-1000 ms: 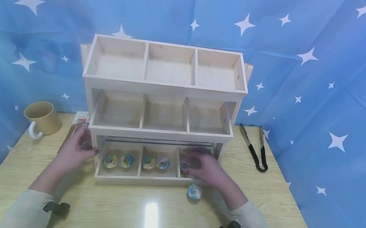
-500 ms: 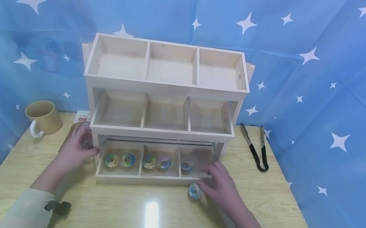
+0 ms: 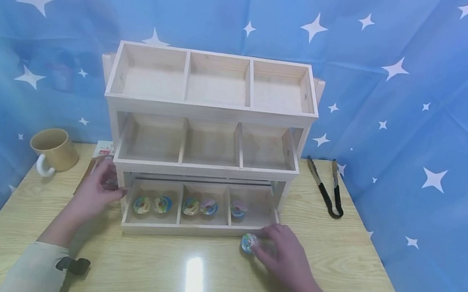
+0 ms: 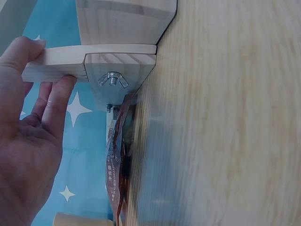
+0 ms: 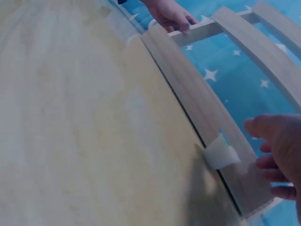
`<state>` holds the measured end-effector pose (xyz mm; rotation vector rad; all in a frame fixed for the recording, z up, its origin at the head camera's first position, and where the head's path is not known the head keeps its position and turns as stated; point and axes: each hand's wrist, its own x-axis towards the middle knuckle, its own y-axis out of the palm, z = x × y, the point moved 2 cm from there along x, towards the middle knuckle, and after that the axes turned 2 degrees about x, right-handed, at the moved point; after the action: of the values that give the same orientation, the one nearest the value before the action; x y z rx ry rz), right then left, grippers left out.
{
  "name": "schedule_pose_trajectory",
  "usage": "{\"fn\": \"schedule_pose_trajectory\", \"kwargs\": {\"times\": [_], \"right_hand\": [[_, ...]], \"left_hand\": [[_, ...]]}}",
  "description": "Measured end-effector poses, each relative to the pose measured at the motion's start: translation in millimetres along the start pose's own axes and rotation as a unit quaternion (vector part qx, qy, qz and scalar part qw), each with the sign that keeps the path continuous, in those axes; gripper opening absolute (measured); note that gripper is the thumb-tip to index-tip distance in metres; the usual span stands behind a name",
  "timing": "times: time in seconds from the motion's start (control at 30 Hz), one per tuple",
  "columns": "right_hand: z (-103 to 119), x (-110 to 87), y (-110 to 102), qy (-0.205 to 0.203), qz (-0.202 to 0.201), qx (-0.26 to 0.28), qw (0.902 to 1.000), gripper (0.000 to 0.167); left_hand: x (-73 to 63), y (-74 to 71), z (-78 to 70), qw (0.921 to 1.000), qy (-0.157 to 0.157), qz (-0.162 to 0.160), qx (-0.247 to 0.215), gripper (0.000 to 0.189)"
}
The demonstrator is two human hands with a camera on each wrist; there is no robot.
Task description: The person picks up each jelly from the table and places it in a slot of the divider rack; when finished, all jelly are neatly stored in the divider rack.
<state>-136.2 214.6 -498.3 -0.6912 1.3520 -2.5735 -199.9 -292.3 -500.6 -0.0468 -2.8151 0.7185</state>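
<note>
A three-tier wooden shelf stands on the table. My left hand grips its left upright, thumb on one side and fingers on the other in the left wrist view. A small jelly cup with a printed lid sits on the table before the bottom right compartment. My right hand is just right of it; in the right wrist view its fingers are apart from the white cup. More jelly cups lie in the bottom tier: two left, two middle, one right.
A tan mug with a white handle stands at the far left. Beside the shelf's left side leans a brown packet. Black-handled tongs lie at the right. A blue starry curtain hangs behind.
My right hand has come out of the bottom right compartment, leaving a jelly cup there, and moved down beside the cup on the table. The left hand stays on the shelf.
</note>
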Motion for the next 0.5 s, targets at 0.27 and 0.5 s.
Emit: {"fn": "schedule_pose_trajectory", "kwargs": {"times": [0.27,0.5], "right_hand": [[2,-6.7,13,-0.006,0.003,-0.041,0.9992,0.048],[7,-4.9,17,-0.026,-0.006,-0.062,0.9977,0.047]], "left_hand": [[-0.9,-0.2,1.3,0.9999,-0.014,0.003,0.001,0.058],[0.4,0.0,-1.0,0.9998,-0.012,0.008,-0.013,0.06]]}}
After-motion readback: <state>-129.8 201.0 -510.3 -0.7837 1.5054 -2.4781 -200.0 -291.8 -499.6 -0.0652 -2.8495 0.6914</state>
